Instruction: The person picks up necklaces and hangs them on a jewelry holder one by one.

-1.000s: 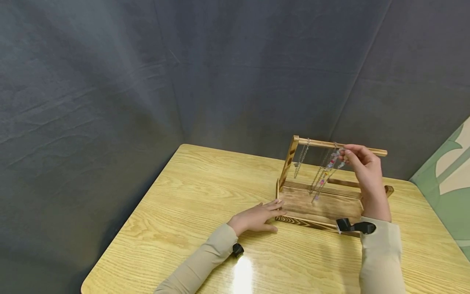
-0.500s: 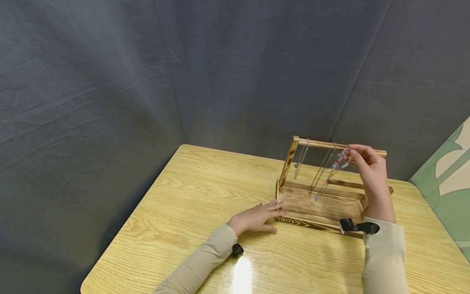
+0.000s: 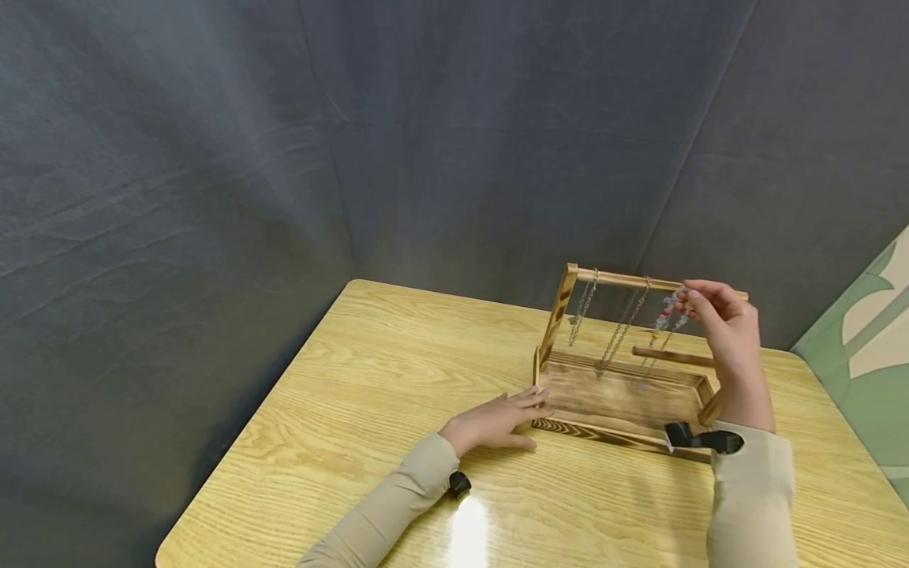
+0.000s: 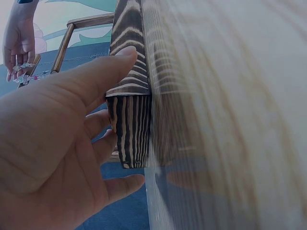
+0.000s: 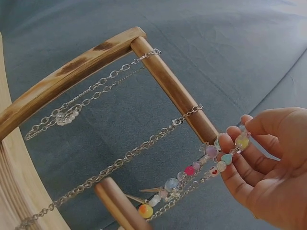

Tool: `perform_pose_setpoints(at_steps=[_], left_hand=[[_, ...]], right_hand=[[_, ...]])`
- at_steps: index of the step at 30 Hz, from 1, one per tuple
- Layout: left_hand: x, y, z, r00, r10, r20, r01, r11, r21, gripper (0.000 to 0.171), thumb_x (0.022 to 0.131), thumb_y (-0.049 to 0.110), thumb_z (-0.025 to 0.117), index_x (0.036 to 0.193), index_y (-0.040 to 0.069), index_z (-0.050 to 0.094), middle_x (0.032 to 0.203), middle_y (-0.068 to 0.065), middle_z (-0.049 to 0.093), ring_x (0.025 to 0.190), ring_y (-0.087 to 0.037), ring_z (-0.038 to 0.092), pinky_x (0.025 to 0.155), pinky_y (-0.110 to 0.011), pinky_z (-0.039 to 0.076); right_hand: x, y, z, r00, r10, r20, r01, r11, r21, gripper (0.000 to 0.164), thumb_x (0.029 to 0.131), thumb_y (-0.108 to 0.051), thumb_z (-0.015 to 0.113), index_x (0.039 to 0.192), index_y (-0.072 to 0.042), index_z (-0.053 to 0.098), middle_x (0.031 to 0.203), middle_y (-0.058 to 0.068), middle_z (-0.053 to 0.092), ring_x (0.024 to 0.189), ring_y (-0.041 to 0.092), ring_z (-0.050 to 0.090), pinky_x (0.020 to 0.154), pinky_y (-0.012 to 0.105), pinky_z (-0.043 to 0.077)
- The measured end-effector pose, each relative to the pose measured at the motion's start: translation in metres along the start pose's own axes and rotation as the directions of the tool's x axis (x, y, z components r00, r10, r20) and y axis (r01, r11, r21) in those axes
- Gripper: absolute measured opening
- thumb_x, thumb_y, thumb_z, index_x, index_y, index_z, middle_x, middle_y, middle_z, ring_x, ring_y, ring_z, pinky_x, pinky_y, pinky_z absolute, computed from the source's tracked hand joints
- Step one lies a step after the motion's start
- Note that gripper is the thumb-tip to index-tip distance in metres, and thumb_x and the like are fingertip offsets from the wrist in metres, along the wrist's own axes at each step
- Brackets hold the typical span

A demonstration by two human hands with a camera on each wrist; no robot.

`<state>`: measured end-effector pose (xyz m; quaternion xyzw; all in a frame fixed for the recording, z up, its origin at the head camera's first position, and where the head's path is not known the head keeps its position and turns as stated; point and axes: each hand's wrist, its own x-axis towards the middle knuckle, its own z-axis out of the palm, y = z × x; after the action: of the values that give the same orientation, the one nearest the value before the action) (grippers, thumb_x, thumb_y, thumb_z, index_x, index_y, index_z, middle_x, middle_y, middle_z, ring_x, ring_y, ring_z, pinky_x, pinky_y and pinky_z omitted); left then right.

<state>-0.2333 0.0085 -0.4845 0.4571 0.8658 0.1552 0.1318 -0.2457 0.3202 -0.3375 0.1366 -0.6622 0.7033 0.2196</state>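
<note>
A wooden jewelry stand (image 3: pixel 625 398), with a tray base and a raised bar (image 5: pixel 172 86), stands on the table. My left hand (image 3: pixel 497 420) rests on the tray's left front corner, fingers extended; in the left wrist view its thumb lies along the striped front face. My right hand (image 3: pixel 735 331) pinches a beaded necklace (image 5: pixel 189 170) between thumb and fingertips, beside the bar. Colourful beads and a length of chain dangle below the fingers. Two silver chain necklaces hang from the bar, one near the post (image 5: pixel 103 88) and one farther along (image 5: pixel 117 165).
A lower wooden peg (image 3: pixel 671 356) projects behind the tray. The wood-grain table (image 3: pixel 398 355) reaches to a dark fabric backdrop (image 3: pixel 454 158). Green and cream patterned fabric (image 3: pixel 866 371) is at the right. Black wrist cameras (image 3: pixel 703 439) sit on both sleeves.
My right hand has moved right along the bar, carrying the beaded necklace away from the hanging chains. The left hand stays on the tray corner.
</note>
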Motion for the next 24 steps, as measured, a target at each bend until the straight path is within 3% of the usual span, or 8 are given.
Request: perform_pose_setpoints(at_steps=[24], left_hand=[[0.0, 0.0, 0.001, 1.0, 0.01, -0.014, -0.01, 1.0, 0.017, 0.068, 0.091, 0.043, 0.052, 0.149, 0.029, 0.02, 0.157, 0.002, 0.002, 0.143, -0.011, -0.001, 0.115, -0.05, 0.019]], right_hand=[[0.001, -0.004, -0.012, 1.0, -0.016, -0.011, 0.016, 1.0, 0.011, 0.027, 0.091, -0.001, 0.055, 0.112, 0.015, 0.054, 0.089, 0.003, 0.067, 0.078, 0.009, 0.064, 0.066, 0.013, 0.051]])
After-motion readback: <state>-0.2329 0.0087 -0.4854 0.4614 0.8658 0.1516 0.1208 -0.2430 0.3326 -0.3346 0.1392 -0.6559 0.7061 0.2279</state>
